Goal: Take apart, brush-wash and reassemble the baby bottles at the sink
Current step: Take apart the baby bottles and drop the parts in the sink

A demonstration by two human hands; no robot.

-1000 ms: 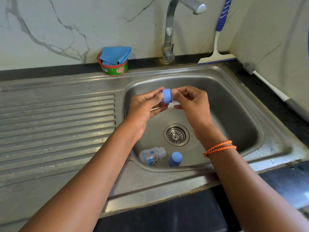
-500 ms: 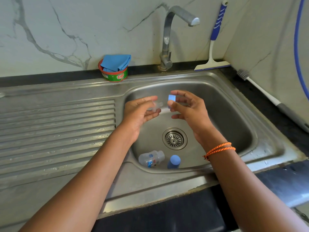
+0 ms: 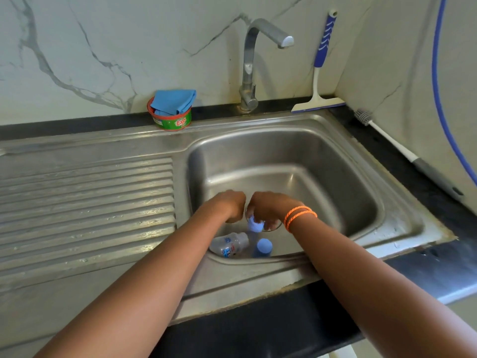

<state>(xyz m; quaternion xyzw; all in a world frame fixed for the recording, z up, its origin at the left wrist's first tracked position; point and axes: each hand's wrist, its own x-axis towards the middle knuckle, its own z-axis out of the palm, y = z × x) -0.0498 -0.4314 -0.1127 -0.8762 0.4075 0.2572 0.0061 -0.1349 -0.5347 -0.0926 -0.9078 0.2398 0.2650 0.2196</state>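
Both hands are down in the sink basin, side by side over the drain. My right hand reaches down with its fingers around a blue bottle collar, close to the basin floor. My left hand is turned knuckles-up beside it; its fingertips are hidden, so what it holds is unclear. A clear baby bottle body with a printed label lies on its side at the basin's near edge. A blue cap stands just right of it. The hands are motion-blurred.
The faucet stands behind the basin. A red-rimmed soap tub with a blue cloth sits back left. A squeegee leans in the corner. A bottle brush lies on the right counter. The ribbed drainboard lies left.
The hands pulled the clear teat and blue collar apart at mid height. Both hands then dropped to the basin floor near the lying bottle, the right one carrying the collar.
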